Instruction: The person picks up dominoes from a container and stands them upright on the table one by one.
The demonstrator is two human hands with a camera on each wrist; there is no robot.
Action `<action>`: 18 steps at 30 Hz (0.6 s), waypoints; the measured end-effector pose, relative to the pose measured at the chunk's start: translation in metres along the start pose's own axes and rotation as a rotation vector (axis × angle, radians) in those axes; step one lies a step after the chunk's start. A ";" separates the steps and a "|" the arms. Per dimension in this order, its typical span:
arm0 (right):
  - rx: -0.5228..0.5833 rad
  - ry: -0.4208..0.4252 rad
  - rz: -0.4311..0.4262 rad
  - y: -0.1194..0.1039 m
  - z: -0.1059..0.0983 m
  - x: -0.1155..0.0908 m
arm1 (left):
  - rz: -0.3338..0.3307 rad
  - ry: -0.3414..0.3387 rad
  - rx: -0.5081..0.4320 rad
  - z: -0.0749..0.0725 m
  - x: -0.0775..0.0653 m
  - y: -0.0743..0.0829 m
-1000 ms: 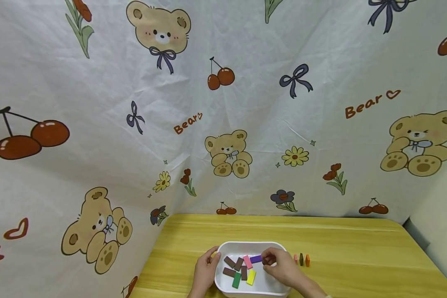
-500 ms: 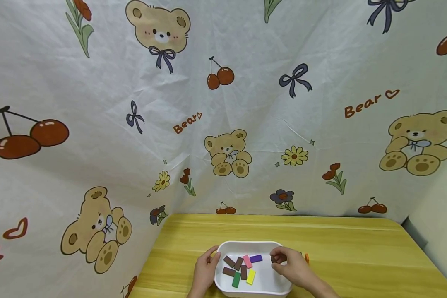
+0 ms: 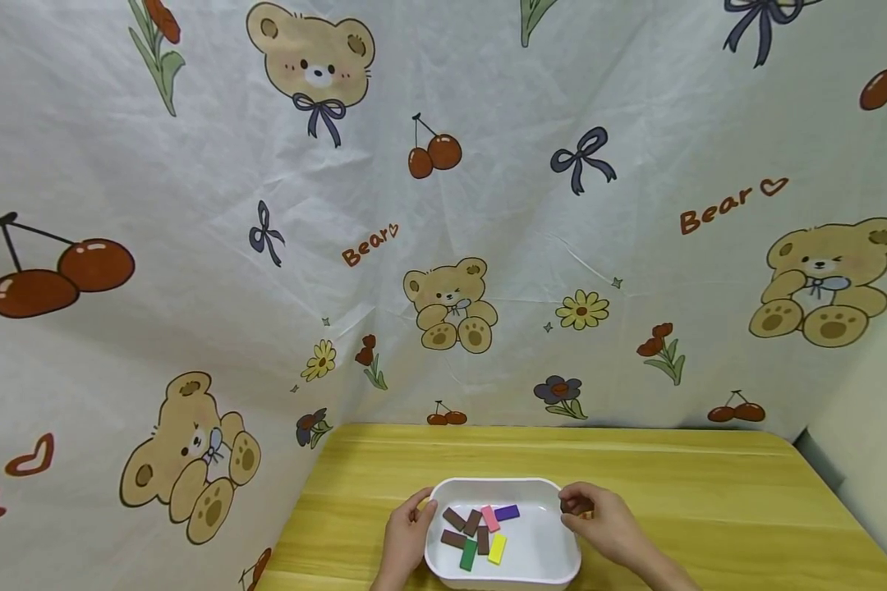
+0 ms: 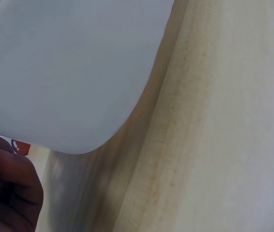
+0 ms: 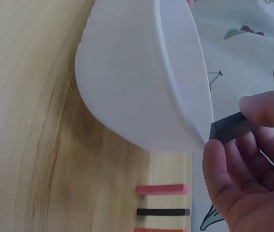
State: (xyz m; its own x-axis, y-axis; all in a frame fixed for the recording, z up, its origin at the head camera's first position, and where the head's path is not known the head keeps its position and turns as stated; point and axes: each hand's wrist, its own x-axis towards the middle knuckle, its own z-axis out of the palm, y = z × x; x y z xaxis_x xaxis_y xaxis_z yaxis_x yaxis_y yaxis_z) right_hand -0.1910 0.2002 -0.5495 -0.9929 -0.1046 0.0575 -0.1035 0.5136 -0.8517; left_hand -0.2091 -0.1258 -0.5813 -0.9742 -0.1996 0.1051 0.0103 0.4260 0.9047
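Observation:
My left hand (image 3: pixel 406 533) holds the left rim of a white plastic tub (image 3: pixel 540 550), with its curled fingers also visible at the corner of the left wrist view. My right hand (image 3: pixel 602 519) is at the tub's right rim, pinching a small dark domino-like block (image 5: pixel 231 126) between thumb and fingertips. Inside the tub lie several brown blocks (image 3: pixel 454 539), plus a pink block (image 3: pixel 491 518), a purple block (image 3: pixel 507 512), a green block (image 3: pixel 469 555) and a yellow block (image 3: pixel 497 549).
Right of the tub, a pink block (image 5: pixel 161 189), a black block (image 5: pixel 163 211) and an orange block (image 5: pixel 161 230) stand in a row, mostly hidden behind my right hand in the head view. A bear-patterned cloth (image 3: pixel 488 205) hangs behind the wooden table (image 3: pixel 710 492).
My right hand has moved right, from over the inside of the tub to its right rim, carrying the dark block. The left hand stays on the left rim.

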 end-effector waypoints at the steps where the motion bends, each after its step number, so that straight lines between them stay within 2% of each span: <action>1: -0.006 0.004 0.001 0.001 -0.002 0.000 | 0.000 0.000 0.006 0.002 0.003 -0.007; 4: -0.030 0.022 0.010 0.005 -0.008 -0.002 | -0.002 -0.005 0.010 0.006 0.009 -0.019; 7: -0.040 0.042 0.041 0.009 -0.014 -0.003 | -0.008 -0.008 -0.009 0.004 0.007 -0.015; 12: -0.057 0.077 0.093 0.013 -0.024 -0.003 | -0.005 0.012 -0.022 -0.003 -0.005 0.011; 16: -0.091 0.102 0.119 0.019 -0.032 -0.005 | -0.018 0.003 -0.035 -0.012 -0.016 0.039; 18: -0.103 0.105 0.123 0.023 -0.035 -0.004 | -0.019 -0.005 -0.043 -0.014 -0.018 0.044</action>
State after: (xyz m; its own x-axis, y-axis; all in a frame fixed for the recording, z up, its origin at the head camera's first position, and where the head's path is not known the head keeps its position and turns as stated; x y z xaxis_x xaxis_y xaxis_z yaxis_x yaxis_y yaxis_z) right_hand -0.1911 0.2428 -0.5511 -0.9986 0.0509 0.0149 0.0187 0.6021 -0.7982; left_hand -0.1882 -0.1159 -0.5373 -0.9754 -0.2031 0.0859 0.0015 0.3836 0.9235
